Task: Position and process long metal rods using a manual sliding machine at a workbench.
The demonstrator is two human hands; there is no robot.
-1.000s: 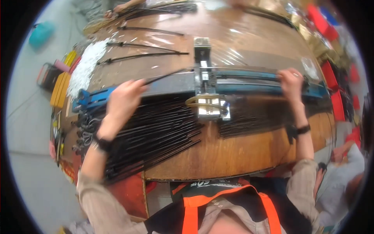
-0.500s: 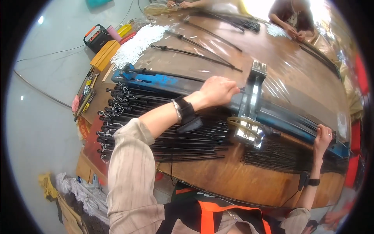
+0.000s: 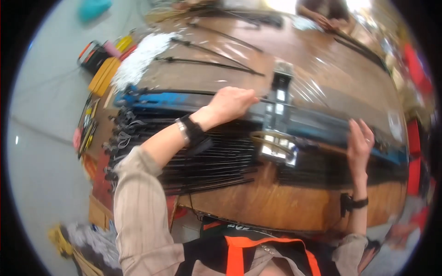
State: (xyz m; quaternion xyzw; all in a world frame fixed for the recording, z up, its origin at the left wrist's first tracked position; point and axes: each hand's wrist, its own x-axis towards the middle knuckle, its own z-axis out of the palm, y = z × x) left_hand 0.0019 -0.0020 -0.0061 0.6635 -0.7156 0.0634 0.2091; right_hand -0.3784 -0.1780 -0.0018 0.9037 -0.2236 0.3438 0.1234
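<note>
My left hand (image 3: 232, 106) is closed around a thin black rod (image 3: 179, 92) that lies along a long blue metal rail (image 3: 317, 120). Just right of that hand, a metal clamp-like fixture (image 3: 279, 108) stands across the rail, with a brownish hose loop (image 3: 271, 138) at its near end. Over the rail's right part, my right hand (image 3: 360, 142) is raised with its fingers apart, and I see nothing in it. Motion blurs both the hand and the rail there. On the near side of the rail lies a pile of black rods (image 3: 193, 158) with pale loops at their left ends.
Several loose black rods (image 3: 216, 64) lie on the brown table (image 3: 294, 202) beyond the rail. White small pieces (image 3: 142, 60) are heaped at the far left, beside a yellow box (image 3: 103, 76) and hand tools (image 3: 87, 124). A co-worker's hands (image 3: 329, 23) are at the far side.
My right hand has moved left along the rail, and its fingers have spread. My left hand keeps its place beside the fixture. The whole view has shifted, so the scene sits further left.
</note>
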